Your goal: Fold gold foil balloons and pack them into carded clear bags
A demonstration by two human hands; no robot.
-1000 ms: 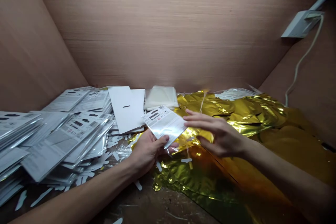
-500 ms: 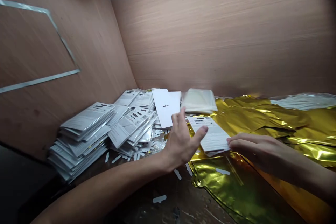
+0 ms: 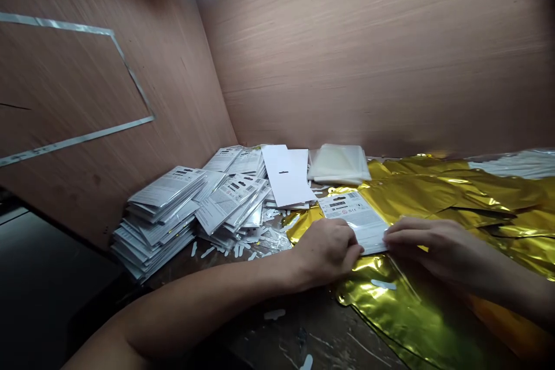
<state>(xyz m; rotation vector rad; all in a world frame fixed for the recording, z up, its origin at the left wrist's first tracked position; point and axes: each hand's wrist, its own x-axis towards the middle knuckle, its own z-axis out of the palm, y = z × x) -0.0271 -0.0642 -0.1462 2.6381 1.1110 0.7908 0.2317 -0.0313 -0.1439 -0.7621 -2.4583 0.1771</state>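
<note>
A curled left hand (image 3: 326,254) and a flat-fingered right hand (image 3: 433,248) both touch the lower edge of a white printed card in a clear plastic sleeve (image 3: 358,218), though whether they grip it or only press cannot be told, and it lies on crumpled gold metallic foil (image 3: 416,196), near stacked white packets (image 3: 158,219).

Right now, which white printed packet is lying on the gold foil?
The packet between the left hand and right hand: it alone lies on the gold foil, while the others sit in the piles to the left.
</note>
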